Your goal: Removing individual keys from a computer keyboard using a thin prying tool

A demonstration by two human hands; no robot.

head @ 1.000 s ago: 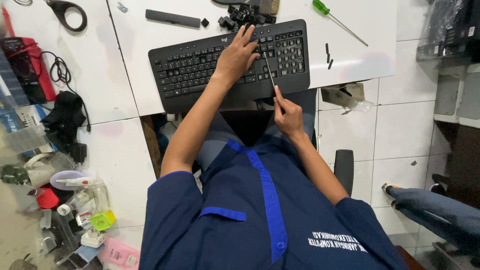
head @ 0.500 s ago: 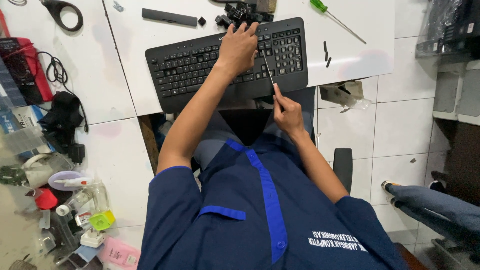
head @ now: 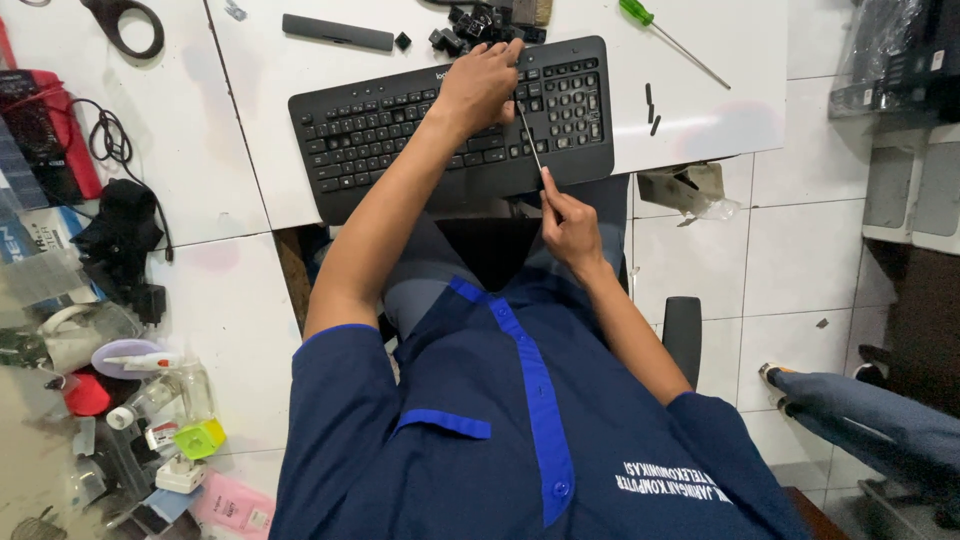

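Table, white, over tiled floor: black keyboard at its near edge. Left hand pressing keys, grip unclear; right hand pinching thin tool; tip hidden.

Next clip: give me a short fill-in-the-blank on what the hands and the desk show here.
1. The left hand rests on the black ____.
2. The right hand holds a thin ____ whose tip reaches the keys.
3. The screwdriver lying on the white desk has a ____ handle.
4. Loose black keycaps lie ____ the keyboard.

Missing words: keyboard; tool; green; above
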